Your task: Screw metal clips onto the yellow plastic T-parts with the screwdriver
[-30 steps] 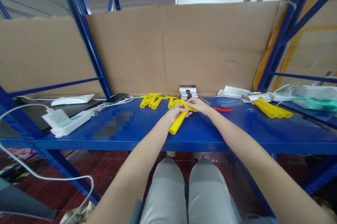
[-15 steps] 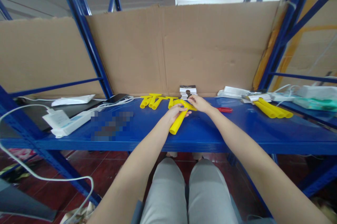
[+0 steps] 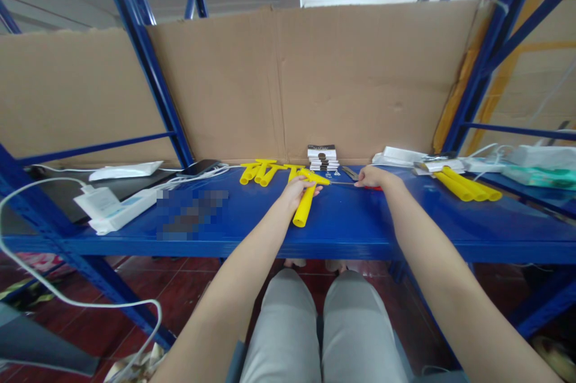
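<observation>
My left hand (image 3: 295, 189) is closed around a yellow T-shaped piece (image 3: 303, 210), whose tubular stem slants toward the blue shelf's front edge. In my right hand (image 3: 373, 176) is a red-handled screwdriver (image 3: 342, 183); its thin shaft points left, with the tip at the right end of the T's crossbar. Whether the tip sits in a screw is too small to tell. Behind the shaft lies a grey metal tool (image 3: 350, 173), partly covered by my right hand. Small metal bits (image 3: 329, 174) lie in front of a stack of small black-and-white boxes (image 3: 322, 158).
Several yellow T-shaped pieces (image 3: 265, 173) lie left of my hands, and yellow tubes (image 3: 468, 185) lie at the right. A white power strip (image 3: 128, 212) with cables is on the left. Cardboard (image 3: 351, 83) walls the back; blue posts (image 3: 148, 59) flank the shelf (image 3: 252, 215).
My right hand has moved right, off the yellow piece, and taken hold of the red screwdriver lying there. The screwdriver's shaft now reaches the crossbar. My left hand keeps its hold, the piece slightly turned.
</observation>
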The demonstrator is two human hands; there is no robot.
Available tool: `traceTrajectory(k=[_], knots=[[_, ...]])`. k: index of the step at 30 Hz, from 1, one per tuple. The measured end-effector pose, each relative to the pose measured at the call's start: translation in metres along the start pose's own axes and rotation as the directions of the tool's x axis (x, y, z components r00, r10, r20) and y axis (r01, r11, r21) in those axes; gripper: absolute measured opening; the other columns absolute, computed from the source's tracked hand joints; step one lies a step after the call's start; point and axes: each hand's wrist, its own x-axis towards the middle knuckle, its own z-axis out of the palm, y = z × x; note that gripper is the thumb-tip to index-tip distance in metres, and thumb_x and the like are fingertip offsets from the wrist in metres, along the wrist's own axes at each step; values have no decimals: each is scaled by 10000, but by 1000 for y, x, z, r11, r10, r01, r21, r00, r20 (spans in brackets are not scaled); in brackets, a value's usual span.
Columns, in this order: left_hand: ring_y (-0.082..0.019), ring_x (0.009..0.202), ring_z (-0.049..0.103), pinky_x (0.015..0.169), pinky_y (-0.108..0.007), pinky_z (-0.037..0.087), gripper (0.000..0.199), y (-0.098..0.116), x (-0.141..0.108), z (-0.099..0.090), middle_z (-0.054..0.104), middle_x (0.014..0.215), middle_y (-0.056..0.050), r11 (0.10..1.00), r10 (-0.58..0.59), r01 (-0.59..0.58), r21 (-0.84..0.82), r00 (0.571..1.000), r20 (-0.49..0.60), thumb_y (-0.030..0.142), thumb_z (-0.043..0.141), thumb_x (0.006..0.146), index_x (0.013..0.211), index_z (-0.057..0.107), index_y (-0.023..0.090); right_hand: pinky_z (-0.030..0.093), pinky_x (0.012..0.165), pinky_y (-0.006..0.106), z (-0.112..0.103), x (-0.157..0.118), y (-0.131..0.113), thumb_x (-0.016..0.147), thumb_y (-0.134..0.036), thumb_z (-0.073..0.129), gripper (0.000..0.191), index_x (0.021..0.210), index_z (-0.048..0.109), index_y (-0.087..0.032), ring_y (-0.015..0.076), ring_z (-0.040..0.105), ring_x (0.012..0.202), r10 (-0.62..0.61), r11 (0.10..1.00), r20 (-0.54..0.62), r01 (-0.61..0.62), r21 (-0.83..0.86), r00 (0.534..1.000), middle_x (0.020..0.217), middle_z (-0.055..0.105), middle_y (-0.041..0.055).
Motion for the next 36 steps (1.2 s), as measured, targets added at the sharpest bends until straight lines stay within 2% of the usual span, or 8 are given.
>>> traceTrajectory(k=[4,8,17,24,36], knots=[[-138,612,677,502,-207,554,547,1,-4,2,615,962,-77,1000,28,-29,-4,998,-52,-87,482,782,1226,350,205,460,620,292,-2,-7,1,675,-313,742,142,661,708,-175,208,642,682,28,999,60,-30,25,998,684,697,67],[-155,593,677,484,-216,549,569,0,-6,3,626,891,-66,999,36,-36,-4,998,-58,-107,481,772,1242,356,189,474,641,291,-3,-14,-4,691,-259,735,106,744,726,-168,213,658,723,59,998,78,-62,34,995,763,719,75],[-171,604,689,512,-245,557,592,-1,-5,2,655,1002,-127,999,45,-45,3,996,-83,-112,482,757,1263,365,174,488,789,326,-12,-20,-7,801,-340,653,317,1022,713,-121,255,670,923,125,989,199,-105,-108,972,994,718,133],[-176,620,691,508,-242,556,602,-2,-2,0,666,996,-118,999,35,-36,-22,996,-77,-110,522,733,1245,396,181,488,768,293,-13,-24,-12,832,-260,609,276,1046,706,-113,233,676,912,121,985,188,-95,-141,975,995,722,130],[-158,593,679,500,-228,555,494,0,-11,6,662,902,-92,998,49,-46,34,993,-108,-97,484,774,1194,436,159,472,638,237,-17,-33,-21,767,-91,551,242,925,734,-105,214,684,821,85,993,131,-74,-90,988,953,737,123]])
